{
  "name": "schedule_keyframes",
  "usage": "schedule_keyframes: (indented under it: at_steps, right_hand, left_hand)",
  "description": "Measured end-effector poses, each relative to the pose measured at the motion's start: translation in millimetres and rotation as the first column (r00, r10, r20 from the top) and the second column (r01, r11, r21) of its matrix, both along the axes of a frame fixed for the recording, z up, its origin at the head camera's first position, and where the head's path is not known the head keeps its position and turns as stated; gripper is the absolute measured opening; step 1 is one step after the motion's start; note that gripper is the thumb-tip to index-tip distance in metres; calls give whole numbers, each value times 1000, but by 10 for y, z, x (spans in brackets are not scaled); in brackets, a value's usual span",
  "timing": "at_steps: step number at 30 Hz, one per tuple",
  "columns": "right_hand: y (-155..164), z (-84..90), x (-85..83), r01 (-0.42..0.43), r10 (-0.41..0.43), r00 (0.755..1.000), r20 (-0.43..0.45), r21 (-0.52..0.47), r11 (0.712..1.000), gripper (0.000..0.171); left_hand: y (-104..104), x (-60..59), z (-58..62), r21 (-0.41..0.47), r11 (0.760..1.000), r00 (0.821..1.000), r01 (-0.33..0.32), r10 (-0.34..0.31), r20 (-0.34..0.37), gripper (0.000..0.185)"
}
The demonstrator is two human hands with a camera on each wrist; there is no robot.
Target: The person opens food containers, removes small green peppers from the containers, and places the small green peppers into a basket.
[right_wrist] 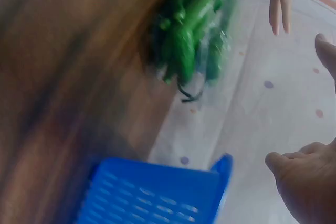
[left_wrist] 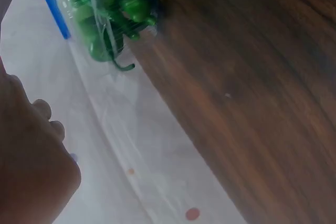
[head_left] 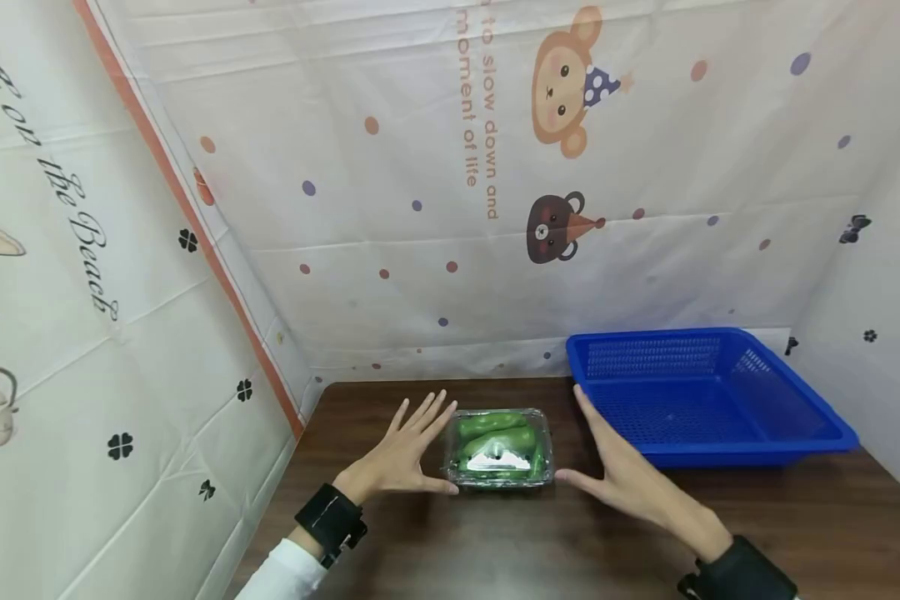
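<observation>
Plainly flanking a clear plastic clamshell of green peppers (head_left: 498, 447) near the middle of the table (head_left: 495, 550), closer to its back edge. Left hand (head_left: 401, 458) spread flat-fingered at the box's left side, thumb tip touching or nearly touching the near left corner, gripping nothing. Right hand (head_left: 622, 471) likewise open, fingers straight, palm turned inward a little apart from the right side, as if bracketing the box. Blue plastic basket (head_left: 708, 396) standing at the back right corner, just beside the right hand, within easy reach. Printed cloth backdrop (head_left: 450, 167) hung around the table
</observation>
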State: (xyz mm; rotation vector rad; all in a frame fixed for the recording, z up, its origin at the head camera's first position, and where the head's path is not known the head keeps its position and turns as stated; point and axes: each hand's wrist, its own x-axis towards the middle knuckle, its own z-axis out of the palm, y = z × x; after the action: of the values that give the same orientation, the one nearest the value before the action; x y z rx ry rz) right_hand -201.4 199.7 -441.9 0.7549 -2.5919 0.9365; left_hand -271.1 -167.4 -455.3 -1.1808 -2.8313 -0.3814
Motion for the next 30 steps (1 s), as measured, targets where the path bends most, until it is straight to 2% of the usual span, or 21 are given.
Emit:
schedule_keyframes:
  at_steps: [3,6,7,9,11,13,15,16,18,20,22,23,26,30]
  right_hand:
    - [-78,-156,37,-49,44,995,-85,-60,997,110]
    - [-191,-302,54,-91,75,992,-104,-164,982,102]
    - [-226,-343,56,-91,76,994,-83,-205,975,100]
    - [-287,-416,49,-56,65,998,19,-302,952,99]
    - [-321,-474,31,36,24,987,157,-373,927,101]
    - [-334,-519,-4,162,-33,954,296,-423,891,105]
    - [-326,-550,-46,281,-68,899,433,-451,847,108]
    - [-332,-571,-56,316,-49,869,493,-475,821,108]
    - [-329,-603,-76,364,21,806,592,-523,771,106]
    - [-305,-623,-101,371,125,749,651,-568,735,100]
    - [-269,-635,-136,352,227,704,673,-608,712,95]
    - [-249,-636,-148,343,252,687,682,-609,715,93]
    - [-222,-644,-178,299,292,671,681,-610,734,91]
    - [-283,-660,-193,313,293,676,676,-623,717,91]
  left_hand:
    - [23,-29,-96,47,999,999,15,-17,40,123]
    - [48,-49,-167,85,996,989,12,-25,149,124]
    - [61,-55,-182,95,995,982,11,-28,185,124]
    - [91,-71,-198,106,994,971,-1,-24,239,123]
    - [123,-98,-202,96,995,963,-13,-13,268,120]
    - [154,-128,-212,69,998,958,-13,-7,285,114]
    - [185,-166,-219,41,999,954,-14,1,301,108]
    - [184,-166,-226,26,1000,951,-15,6,310,105]
    - [187,-171,-237,-1,1000,952,-9,9,306,103]
    - [201,-184,-224,-10,1000,958,-5,8,287,103]
    - [217,-203,-203,-20,1000,965,5,1,263,104]
    - [225,-213,-195,-24,1000,968,8,-2,251,105]
    - [242,-235,-189,-19,1000,975,11,-7,223,106]
    - [222,-230,-240,33,999,985,24,-29,169,100]
